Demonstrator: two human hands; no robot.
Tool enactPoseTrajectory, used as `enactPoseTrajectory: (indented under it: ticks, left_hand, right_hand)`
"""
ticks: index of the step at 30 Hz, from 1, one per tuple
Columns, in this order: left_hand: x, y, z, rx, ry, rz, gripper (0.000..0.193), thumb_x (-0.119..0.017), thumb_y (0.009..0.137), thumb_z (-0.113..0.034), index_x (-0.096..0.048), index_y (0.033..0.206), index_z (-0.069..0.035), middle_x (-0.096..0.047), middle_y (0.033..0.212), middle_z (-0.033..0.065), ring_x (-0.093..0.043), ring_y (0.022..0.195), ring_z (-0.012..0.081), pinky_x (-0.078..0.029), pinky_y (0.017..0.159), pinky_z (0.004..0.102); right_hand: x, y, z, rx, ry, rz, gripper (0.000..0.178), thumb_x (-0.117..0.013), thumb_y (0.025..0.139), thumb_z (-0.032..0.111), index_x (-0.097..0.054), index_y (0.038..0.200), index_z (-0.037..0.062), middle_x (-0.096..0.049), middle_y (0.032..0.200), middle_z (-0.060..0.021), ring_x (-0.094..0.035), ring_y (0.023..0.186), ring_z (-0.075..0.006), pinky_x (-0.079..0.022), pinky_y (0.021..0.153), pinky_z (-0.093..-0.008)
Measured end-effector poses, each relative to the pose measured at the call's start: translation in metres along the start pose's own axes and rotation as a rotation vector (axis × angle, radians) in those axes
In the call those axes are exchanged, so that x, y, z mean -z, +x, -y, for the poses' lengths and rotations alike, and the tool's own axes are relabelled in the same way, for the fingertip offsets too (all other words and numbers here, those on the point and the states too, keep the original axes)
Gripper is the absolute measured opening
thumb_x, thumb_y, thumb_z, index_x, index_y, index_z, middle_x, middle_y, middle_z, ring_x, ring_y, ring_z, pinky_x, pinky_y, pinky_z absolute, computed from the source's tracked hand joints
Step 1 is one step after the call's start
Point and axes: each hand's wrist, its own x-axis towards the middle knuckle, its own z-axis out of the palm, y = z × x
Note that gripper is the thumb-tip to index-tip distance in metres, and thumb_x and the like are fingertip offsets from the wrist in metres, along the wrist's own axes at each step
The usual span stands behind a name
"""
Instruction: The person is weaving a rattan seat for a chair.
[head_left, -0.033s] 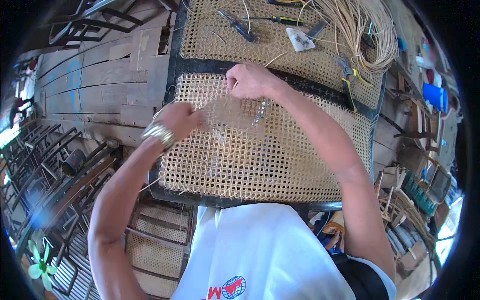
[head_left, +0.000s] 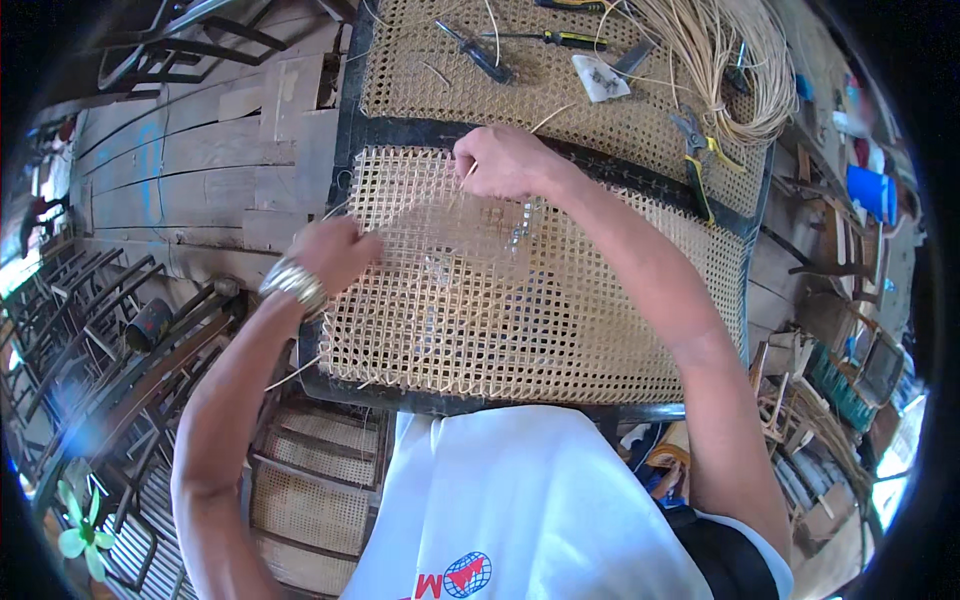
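A woven cane panel point(head_left: 480, 340) with open square mesh lies before me in a dark frame point(head_left: 420, 132). At its far edge, left of the middle, my right hand point(head_left: 505, 163) is closed, pinching a thin pale cane strand point(head_left: 470, 172) against the weave. Over the panel's left edge, my left hand point(head_left: 335, 252), wearing a metal watch point(head_left: 294, 284), is closed and slightly blurred. A smeared brown arc of cane runs between the two hands, apparently gripped by the left. Loose cane ends stick out at the panel's left and near edges.
A second cane panel point(head_left: 410, 85) beyond holds a dark-handled tool point(head_left: 485, 60), a yellow-black screwdriver point(head_left: 565, 40), a white packet point(head_left: 600, 80), yellow-handled pliers point(head_left: 697, 160) and a coil of cane point(head_left: 745, 100). Dark frames point(head_left: 100, 320) crowd the left; a blue container point(head_left: 870, 195) is at right.
My left hand has moved a little to the left, away from the right hand, and the blurred strand between them has shifted. My right hand stays almost where it was.
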Motion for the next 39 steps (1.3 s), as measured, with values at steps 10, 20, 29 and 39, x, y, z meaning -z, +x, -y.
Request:
enactPoseTrajectory:
  ticks: [10, 20, 29, 39]
  left_hand:
    - [-0.024, -0.03, -0.016, -0.133, -0.182, -0.239, 0.063, -0.071, 0.076, -0.067, -0.061, 0.071, -0.005, -0.065, 0.065, 0.0117, -0.066, 0.062, 0.0248, -0.05, 0.058, 0.0403]
    - [-0.045, 0.027, -0.084, -0.21, -0.146, -0.337, 0.03, -0.061, 0.084, -0.032, -0.07, 0.088, -0.003, -0.07, 0.081, 0.0204, -0.069, 0.075, 0.037, -0.055, 0.07, 0.0477]
    - [-0.017, -0.068, 0.018, -0.168, -0.445, -0.177, 0.028, -0.065, 0.085, -0.023, -0.062, 0.073, 0.003, -0.059, 0.06, 0.0091, -0.056, 0.056, 0.0142, -0.046, 0.053, 0.0329]
    - [-0.003, -0.035, -0.01, -0.194, -0.479, -0.258, 0.04, -0.062, 0.094, -0.038, -0.058, 0.089, 0.002, -0.058, 0.065, 0.0017, -0.048, 0.055, 0.0094, -0.04, 0.049, 0.0297]
  right_hand:
    - [0.0, 0.008, -0.005, 0.055, -0.017, -0.019, 0.02, -0.062, 0.084, 0.021, -0.068, 0.094, 0.0046, -0.071, 0.09, -0.0147, -0.068, 0.084, -0.026, -0.052, 0.075, -0.0414]
    - [-0.007, -0.007, 0.003, 0.19, -0.051, -0.036, 0.014, -0.065, 0.08, 0.007, -0.066, 0.093, 0.0035, -0.068, 0.087, -0.0121, -0.065, 0.083, -0.0255, -0.05, 0.074, -0.0396]
    - [-0.017, -0.013, 0.008, 0.3, 0.163, -0.176, 0.012, -0.058, 0.092, 0.014, -0.068, 0.098, 0.0092, -0.068, 0.096, -0.0084, -0.064, 0.084, -0.019, -0.053, 0.083, -0.0391]
    - [0.008, -0.007, 0.014, 0.164, 0.156, -0.008, 0.02, -0.062, 0.094, 0.027, -0.071, 0.097, 0.0096, -0.072, 0.094, -0.0057, -0.066, 0.088, -0.0138, -0.053, 0.08, -0.0356]
